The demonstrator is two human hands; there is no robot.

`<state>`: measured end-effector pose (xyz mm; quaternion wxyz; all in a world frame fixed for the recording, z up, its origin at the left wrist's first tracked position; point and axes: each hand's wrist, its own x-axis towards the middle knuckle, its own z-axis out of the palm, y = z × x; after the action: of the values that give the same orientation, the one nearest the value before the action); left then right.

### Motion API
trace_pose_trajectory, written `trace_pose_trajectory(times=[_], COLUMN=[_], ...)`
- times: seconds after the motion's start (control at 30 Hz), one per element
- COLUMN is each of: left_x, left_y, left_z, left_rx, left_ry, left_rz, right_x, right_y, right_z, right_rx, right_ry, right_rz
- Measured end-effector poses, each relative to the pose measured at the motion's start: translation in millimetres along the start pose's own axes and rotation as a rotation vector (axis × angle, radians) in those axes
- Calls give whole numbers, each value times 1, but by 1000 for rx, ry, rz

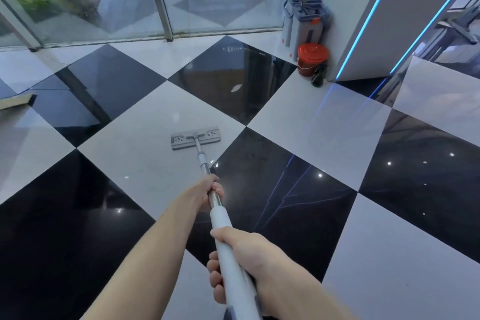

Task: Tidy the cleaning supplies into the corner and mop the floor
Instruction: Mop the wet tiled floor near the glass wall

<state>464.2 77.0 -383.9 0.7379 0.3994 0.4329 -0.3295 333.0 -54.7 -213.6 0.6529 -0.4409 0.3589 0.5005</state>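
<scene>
Since only the head view is given, everything gets read from there: the mop handle (217,212) is gripped in both hands, with the left hand (207,189) wrapped round the bare metal section further down toward the floor and the right hand (241,249) clamped on the white grip section closer to the body, fingers (214,265) curled shut around it on the left side of the pole. So neither hand is free, both are closed on the handle. The pole's long axis is pointed straight away from the person and slightly left, ending at the flat mop head (195,138), which is laid flat on a white tile of the checkered floor (324,125), its long side set crosswise to the handle. That's the relation that matters, probably: the head lies forward of the fingers, so a stroke would be made by pushing or pulling along the pole's line, the left hand being nearer the head for steering. Tidying looks done already, judging by the corner: the mop bucket (307,22), a red bucket (311,58) and a dark bottle (318,76) are parked together by the wall on the far right, well apart from the mop head.
</scene>
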Motion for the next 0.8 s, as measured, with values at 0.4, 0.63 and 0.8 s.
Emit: trace_pose_trajectory(times=[0.4,0.63,0.8], left_x=[-93,-116,-98], left_y=[-193,-245,-229], left_z=[104,144,160], left_rx=[-78,-110,-92], left_ry=[-38,-56,-32], left_rz=[-39,2,-10], right_x=[-67,-91,-79], right_y=[69,81,58], right_z=[-132,-178,-189], right_rx=[-118,-40,-36], right_ry=[122,111,110], right_rz=[-45,-8,-18])
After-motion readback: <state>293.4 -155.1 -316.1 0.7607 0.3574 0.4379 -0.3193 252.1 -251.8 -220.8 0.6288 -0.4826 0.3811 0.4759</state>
